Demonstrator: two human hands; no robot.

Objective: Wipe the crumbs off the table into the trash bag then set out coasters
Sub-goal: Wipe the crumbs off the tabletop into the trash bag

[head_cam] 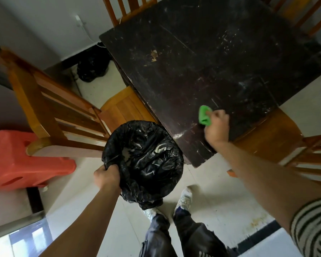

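A dark, scratched wooden table (202, 58) fills the upper right, with pale crumbs (179, 135) gathered near its front left edge. My right hand (217, 127) grips a green cloth (204, 115) and presses it on the tabletop near that corner. Just below the table's edge hangs an open black trash bag (145, 160), and my left hand (107, 177) is closed on its rim at the left. No coasters are in view.
Wooden chairs stand at the left (54, 108), far side (130, 8) and right (285, 141) of the table. A red plastic stool (20, 160) lies at the left. Another black bag (93, 67) sits by the wall. My feet (183, 199) are on the tiled floor.
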